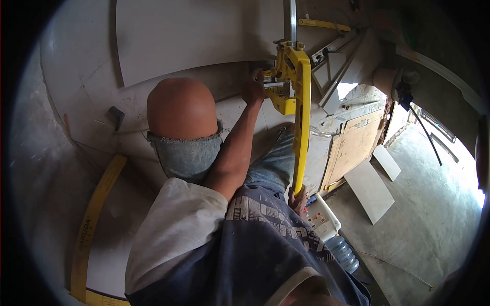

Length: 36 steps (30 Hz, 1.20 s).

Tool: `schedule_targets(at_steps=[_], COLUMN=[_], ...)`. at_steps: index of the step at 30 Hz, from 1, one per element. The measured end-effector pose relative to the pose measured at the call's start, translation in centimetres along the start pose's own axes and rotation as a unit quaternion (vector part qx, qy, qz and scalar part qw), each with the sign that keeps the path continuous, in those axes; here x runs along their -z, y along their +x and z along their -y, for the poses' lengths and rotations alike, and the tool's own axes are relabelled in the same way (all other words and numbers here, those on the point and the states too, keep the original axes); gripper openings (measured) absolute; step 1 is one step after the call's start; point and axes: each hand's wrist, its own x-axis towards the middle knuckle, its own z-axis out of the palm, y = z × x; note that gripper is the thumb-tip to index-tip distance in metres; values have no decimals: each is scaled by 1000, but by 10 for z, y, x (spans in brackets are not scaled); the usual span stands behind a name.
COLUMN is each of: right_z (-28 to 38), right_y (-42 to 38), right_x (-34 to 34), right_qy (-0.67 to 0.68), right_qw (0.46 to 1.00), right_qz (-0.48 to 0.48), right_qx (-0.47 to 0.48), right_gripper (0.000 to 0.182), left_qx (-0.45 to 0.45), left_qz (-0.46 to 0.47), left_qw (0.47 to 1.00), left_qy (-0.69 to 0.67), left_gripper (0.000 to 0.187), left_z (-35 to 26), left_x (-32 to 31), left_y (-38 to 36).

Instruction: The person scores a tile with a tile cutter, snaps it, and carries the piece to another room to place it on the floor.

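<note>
A yellow manual tile cutter (286, 105) rides on a metal rail (291, 23), its long yellow handle (301, 137) pointing back towards my body. My left hand (252, 90) is closed on a yellow part at the side of the cutter's carriage; its fingertips are partly hidden. At the lower end of the handle, my right hand (298, 201) is wrapped round the grip, most of that arm out of sight behind my shirt. A large grey tile (194, 35) lies to the left of the rail, in front of my bare knee.
Cut tile pieces (370, 191) lie on the concrete floor at right, near a wooden board (354, 143). A white case (323, 218) and a clear plastic bottle (342, 254) are beside me. Tile offcuts (334, 66) are piled at upper right. Yellow-edged packaging (94, 219) is at left.
</note>
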Motion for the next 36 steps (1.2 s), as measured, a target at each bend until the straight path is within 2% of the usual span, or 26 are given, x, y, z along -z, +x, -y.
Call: schedule_targets(at_steps=[1,4,5,8,11,14,15,16,19,20,21,24,27,30,32,36], right_z=[-5,-12,-14,-27,-45,-72,-37,-47,-50,-46,-49,-49,-52,-48,-34,-9], right_y=[7,14,14,10,9,12,8,6,6,6,9,7,9,4,3,-12], right_x=[5,9,8,-7,-18,-29,-17,-26,-23,-21,-25,-25,-28,-26,-16,0], right_qy=[36,202,192,150,71,60,42,-8,115,112,114,99,86,115,138,110], right_qw=[998,958,959,981,996,997,998,998,993,993,993,994,994,992,990,993], right_qz=[50,142,141,62,25,-19,21,-52,5,7,-9,-29,-49,-43,-12,-32], right_qx=[1,-143,-150,-103,-44,38,-52,42,-4,-26,-1,31,51,30,-1,9], right_gripper=[22,21,22,25,27,30,28,28,23,26,29,33,35,34,33,50], left_qx=[7,32,43,70,79,40,32,26,5,-2,13,-46,-30,-29,-51,-68], left_qz=[9,39,48,48,54,19,14,10,4,3,16,59,94,96,75,51], left_qw=[1000,998,997,989,986,997,997,998,996,994,994,997,995,990,994,996], left_qy=[-5,-28,-37,-124,-138,-69,-62,-54,-89,-111,-111,-11,-30,-95,-56,-38], left_gripper=[30,30,30,33,34,34,34,34,35,35,36,35,40,44,47,48], left_z=[-1,-8,-10,11,20,-2,-4,-4,10,17,16,8,11,25,25,16], left_x=[2,7,10,-5,-10,3,5,4,2,1,4,17,17,-1,-3,22], left_y=[-1,1,1,10,13,0,-1,-1,4,2,-2,-18,-20,-12,-11,-16])
